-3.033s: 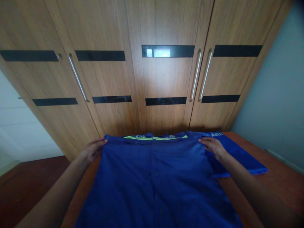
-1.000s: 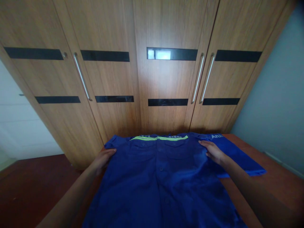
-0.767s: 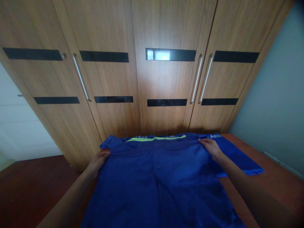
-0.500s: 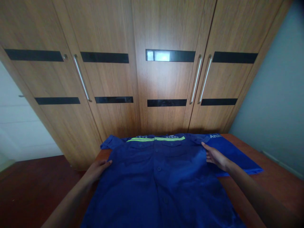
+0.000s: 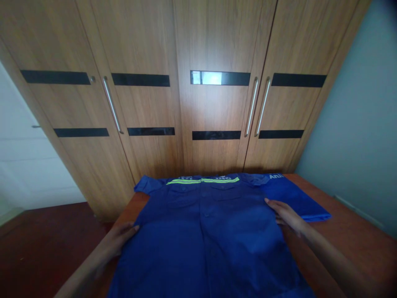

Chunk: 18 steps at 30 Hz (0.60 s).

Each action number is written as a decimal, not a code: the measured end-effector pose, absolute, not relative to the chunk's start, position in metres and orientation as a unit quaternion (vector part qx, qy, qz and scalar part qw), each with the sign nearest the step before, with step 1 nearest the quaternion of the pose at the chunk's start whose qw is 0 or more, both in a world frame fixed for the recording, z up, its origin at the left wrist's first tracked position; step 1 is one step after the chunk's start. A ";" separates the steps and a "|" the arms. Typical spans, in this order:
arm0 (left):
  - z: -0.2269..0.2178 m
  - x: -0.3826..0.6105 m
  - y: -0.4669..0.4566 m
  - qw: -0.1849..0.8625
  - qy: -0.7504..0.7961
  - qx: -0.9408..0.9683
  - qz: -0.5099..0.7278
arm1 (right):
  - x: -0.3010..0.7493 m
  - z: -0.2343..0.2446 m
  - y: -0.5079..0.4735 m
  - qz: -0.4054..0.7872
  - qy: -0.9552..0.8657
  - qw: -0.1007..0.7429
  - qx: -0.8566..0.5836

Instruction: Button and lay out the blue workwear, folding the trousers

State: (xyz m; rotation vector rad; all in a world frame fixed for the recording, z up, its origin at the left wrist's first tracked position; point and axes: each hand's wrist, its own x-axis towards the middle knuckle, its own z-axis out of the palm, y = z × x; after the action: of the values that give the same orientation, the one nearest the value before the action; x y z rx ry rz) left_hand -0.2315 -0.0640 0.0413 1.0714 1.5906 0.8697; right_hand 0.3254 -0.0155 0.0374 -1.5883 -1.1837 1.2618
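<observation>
A blue work shirt (image 5: 198, 244) lies front up and spread out, with its collar end toward the wardrobe. Yellow-green and silver reflective tape (image 5: 184, 181) crosses its chest above two flap pockets, and buttons run down the middle. My left hand (image 5: 122, 236) is closed on the shirt's left side edge, thumb on top and fingers partly hidden beneath. On the opposite edge, my right hand (image 5: 285, 213) grips the cloth in the same way. Just beyond it lies a folded blue cloth (image 5: 294, 198) with white letters, partly under the shirt's right sleeve.
The reddish-brown table (image 5: 350, 236) supports both garments. Behind it rises a wooden wardrobe (image 5: 214, 111) with metal handles (image 5: 252, 106) and dark strips. A pale wall (image 5: 350, 136) stands on the right, a white door (image 5: 27, 165) on the left, above a dark red floor (image 5: 46, 244).
Both hands have slid down the shirt's side edges, toward me. The shirt's front looks smoother around the middle. The camera view has shifted slightly.
</observation>
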 end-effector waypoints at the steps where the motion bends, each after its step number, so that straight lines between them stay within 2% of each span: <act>1: 0.040 -0.231 -0.074 0.500 0.657 0.443 0.349 | 0.325 0.035 -0.026 0.514 -0.457 0.366 -0.627; 6: 0.035 -0.231 -0.131 0.491 0.669 0.460 0.315 | 0.330 0.021 -0.080 0.542 -0.498 0.328 -0.592; 10: 0.041 -0.232 -0.155 0.474 0.687 0.459 0.305 | 0.334 0.019 -0.098 0.521 -0.511 0.357 -0.583; 14: 0.047 -0.225 -0.159 0.471 0.676 0.442 0.355 | 0.331 0.022 -0.102 0.474 -0.474 0.416 -0.614; 18: 0.038 -0.216 -0.171 0.473 0.686 0.409 0.373 | 0.324 0.024 -0.121 0.477 -0.480 0.399 -0.619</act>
State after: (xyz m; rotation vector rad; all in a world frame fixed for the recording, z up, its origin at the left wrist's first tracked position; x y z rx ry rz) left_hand -0.2162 -0.1710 0.0377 1.0021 1.6779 0.9117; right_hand 0.3245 -0.1205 0.0237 -1.5657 -1.2147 1.2072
